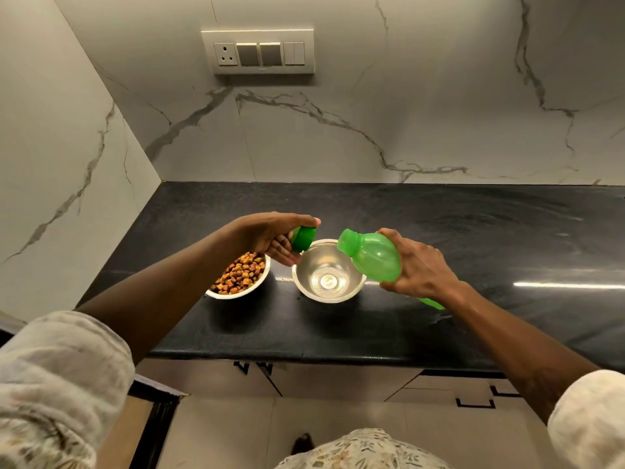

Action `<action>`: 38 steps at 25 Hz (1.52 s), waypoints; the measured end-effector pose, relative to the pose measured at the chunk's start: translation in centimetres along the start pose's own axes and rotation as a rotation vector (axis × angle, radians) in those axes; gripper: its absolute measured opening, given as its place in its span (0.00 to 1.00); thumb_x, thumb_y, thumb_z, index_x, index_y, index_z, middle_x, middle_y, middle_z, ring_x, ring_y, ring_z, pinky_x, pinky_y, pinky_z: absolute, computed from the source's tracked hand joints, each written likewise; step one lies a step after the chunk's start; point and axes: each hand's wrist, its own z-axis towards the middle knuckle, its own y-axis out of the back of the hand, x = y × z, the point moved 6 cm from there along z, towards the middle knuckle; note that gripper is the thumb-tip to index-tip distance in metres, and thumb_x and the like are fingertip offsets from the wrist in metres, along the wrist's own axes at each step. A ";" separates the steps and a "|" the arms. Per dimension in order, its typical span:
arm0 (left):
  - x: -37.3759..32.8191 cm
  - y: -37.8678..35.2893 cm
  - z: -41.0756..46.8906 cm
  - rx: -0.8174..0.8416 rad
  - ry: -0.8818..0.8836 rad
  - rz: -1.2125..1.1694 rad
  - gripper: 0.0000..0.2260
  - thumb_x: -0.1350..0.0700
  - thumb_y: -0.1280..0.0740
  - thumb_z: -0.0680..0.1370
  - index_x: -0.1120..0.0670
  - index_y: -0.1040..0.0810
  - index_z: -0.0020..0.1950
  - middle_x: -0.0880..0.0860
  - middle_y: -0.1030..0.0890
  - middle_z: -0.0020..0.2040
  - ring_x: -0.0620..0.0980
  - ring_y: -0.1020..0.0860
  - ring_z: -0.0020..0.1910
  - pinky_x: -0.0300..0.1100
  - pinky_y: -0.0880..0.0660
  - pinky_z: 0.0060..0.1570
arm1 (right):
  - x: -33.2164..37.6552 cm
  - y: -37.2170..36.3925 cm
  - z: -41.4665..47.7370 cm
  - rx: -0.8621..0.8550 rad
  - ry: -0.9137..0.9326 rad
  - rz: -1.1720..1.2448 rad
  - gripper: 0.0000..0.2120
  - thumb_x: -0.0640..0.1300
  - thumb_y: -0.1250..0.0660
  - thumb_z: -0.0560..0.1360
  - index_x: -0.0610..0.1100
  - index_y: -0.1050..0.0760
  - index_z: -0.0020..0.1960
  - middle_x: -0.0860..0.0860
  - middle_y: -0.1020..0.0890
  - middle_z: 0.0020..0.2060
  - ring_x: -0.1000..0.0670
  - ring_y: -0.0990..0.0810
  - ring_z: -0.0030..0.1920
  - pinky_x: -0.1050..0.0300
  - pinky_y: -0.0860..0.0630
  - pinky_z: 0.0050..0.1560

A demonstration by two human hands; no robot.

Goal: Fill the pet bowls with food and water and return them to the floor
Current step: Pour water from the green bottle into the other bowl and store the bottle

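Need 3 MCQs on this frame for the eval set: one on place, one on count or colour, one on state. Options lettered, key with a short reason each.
1. Where does the bowl of kibble sit relative to the empty steel bowl?
A. To its left on the counter
B. Stacked inside it
C. On the floor below

2. How many bowls are on the black counter?
A. One
B. Two
C. Four

3. What state is the green bottle in?
A. Capped and upright
C. Lying flat on the counter
B. Uncapped and tilted, mouth over the empty bowl

Key:
1 A: both stand on the counter, kibble bowl at left, apart.
2 B: only these two bowls show.
3 B: the left hand holds the green cap, while the right hand tips the open bottle; no water visible pouring yet.
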 end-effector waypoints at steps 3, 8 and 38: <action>1.0 -0.5 1.3 -0.016 -0.064 -0.176 0.28 0.47 0.20 0.73 0.63 0.23 0.64 0.66 0.15 0.54 0.59 0.11 0.45 0.48 0.13 0.44 | -0.4 -1.0 0.1 0.063 -0.054 -0.093 0.50 0.59 0.22 0.64 0.57 0.47 0.77 0.47 0.19 0.55 0.41 0.17 0.50 0.42 0.21 0.52; 1.7 -1.5 1.8 -0.022 -0.094 -0.227 0.20 0.57 0.19 0.72 0.62 0.20 0.59 0.64 0.18 0.58 0.61 0.13 0.50 0.50 0.13 0.45 | -0.8 -1.9 0.1 0.129 -0.104 -0.205 0.50 0.56 0.25 0.66 0.57 0.51 0.78 0.46 0.20 0.54 0.41 0.17 0.48 0.44 0.22 0.50; 2.7 -2.1 2.2 -0.048 -0.101 -0.275 0.23 0.58 0.19 0.72 0.62 0.20 0.63 0.63 0.19 0.58 0.62 0.13 0.51 0.52 0.13 0.44 | -0.3 -0.9 -0.3 0.175 -0.101 -0.396 0.49 0.56 0.27 0.69 0.57 0.54 0.81 0.46 0.21 0.54 0.43 0.18 0.49 0.47 0.24 0.49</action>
